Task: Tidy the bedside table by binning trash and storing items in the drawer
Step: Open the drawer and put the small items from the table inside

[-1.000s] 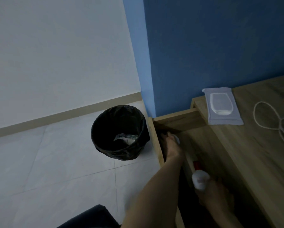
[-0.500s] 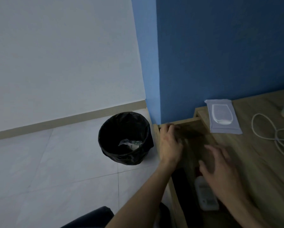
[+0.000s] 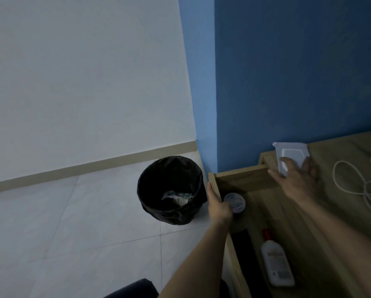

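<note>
Wipes are the next item in play: the pale lilac-grey rectangular soft pack of wet wipes [image 3: 290,149] lies at the far left corner of the brown wooden bedside table top [image 3: 335,214], against the blue wall. The right hand [image 3: 296,177] now covers its near end. 1 second ago that hand was low in the open wooden drawer [image 3: 213,182] with the white plastic bottle with a red cap [image 3: 276,263]; it has since let go, risen and crossed to the pack. Its fingers lie spread over the pack with the thumb at the near-left side, but whether they have closed on it cannot be told.

The bottle lies on its side on the drawer floor, near the small round lidded tin [image 3: 236,202]. That makes 2 items that look stored. The left hand [image 3: 219,208] has come up from the drawer's far corner and now curls round the top edge of the drawer front, holding it pulled out.

Judging from this, the wipes are probably the next thing bound for the drawer. A white coiled cable [image 3: 341,186] remains on the table top. The black-lined round bin [image 3: 180,218] on the tiled floor holds crumpled trash.
</note>
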Demonstrator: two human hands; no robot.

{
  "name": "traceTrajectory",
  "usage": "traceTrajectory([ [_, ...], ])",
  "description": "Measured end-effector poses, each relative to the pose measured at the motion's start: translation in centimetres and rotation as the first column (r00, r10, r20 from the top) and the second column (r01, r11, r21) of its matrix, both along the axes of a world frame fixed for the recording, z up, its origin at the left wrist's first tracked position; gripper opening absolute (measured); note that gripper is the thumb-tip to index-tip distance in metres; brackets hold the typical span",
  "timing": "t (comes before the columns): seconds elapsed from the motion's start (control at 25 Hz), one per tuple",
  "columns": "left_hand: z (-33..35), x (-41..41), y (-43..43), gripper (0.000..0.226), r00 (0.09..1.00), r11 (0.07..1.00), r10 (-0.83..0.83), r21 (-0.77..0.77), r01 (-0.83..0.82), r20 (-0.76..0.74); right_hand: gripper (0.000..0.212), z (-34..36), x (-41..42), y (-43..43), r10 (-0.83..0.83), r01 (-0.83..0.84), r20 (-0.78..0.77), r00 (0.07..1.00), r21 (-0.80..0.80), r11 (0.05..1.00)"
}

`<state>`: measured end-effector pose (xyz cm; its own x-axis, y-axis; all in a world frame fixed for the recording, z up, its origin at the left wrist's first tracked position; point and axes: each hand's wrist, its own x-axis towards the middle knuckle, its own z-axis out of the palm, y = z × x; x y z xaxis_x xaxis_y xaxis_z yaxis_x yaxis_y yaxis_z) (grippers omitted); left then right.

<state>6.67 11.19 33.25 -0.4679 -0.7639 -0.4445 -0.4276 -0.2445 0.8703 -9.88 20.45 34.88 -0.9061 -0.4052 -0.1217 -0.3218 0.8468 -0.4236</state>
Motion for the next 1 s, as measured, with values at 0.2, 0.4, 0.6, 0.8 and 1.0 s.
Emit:
traceTrajectory([
  [0.2, -0.4, -0.1, -0.4, 0.083, 1.0, 1.0, 0.007, -0.001, -0.007, -0.007, 0.04, 0.1, 1.7, 0.6, -0.079, 0.065, -0.148, 0.986, -0.098, 0.993],
  [0.4, -0.6, 0.0, -0.4, 0.083, 0.999, 1.0, 0.01, 0.016, -0.009, -0.044, 0.055, -0.3, 2.9, 0.4, -0.106, 0.08, -0.179, 0.978, -0.144, 0.986],
  [0.6, -1.3, -0.1, -0.6, 0.085, 0.997, 0.999, 0.019, 0.032, -0.017, -0.078, 0.061, -1.7, 6.4, 0.8, -0.038, -0.037, -0.353, 0.935, -0.202, 0.979],
  [0.8, -1.4, -0.1, -0.5, 0.084, 0.995, 0.999, 0.037, 0.027, -0.034, -0.09, 0.064, -6.2, 10.1, 1.9, 0.203, -0.26, -0.367, 0.908, -0.114, 0.959],
  [1.0, -1.6, -0.2, -0.6, 0.084, 0.995, 1.0, 0.025, 0.002, -0.025, -0.093, 0.062, -9.8, 8.3, 1.7, 0.049, -0.044, -0.116, 0.992, 0.045, 0.998],
])
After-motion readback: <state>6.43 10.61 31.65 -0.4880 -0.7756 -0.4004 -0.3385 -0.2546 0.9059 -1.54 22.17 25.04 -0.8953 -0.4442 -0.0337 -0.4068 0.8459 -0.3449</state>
